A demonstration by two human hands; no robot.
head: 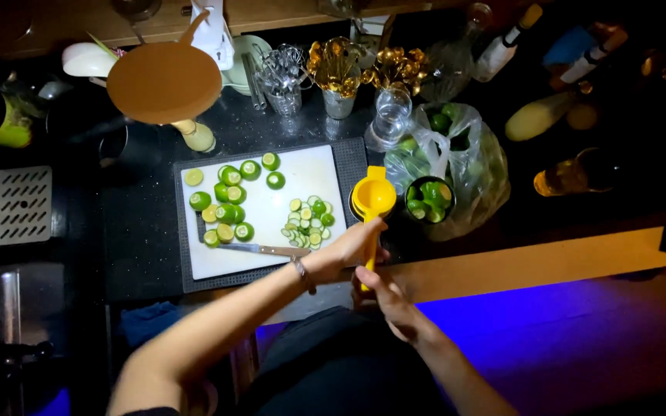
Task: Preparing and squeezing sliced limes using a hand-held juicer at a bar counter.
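Fingers of both hands grip yellow citrus squeezer (372, 199) handles, cup beyond them.

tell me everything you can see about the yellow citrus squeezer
The yellow citrus squeezer is a hinged hand press with a round cup and long handles, glossy like painted metal or plastic. It sits closed, its cup over a dark container just right of the white cutting board, handles pointing toward the person. The left hand and right hand both grip the handles.
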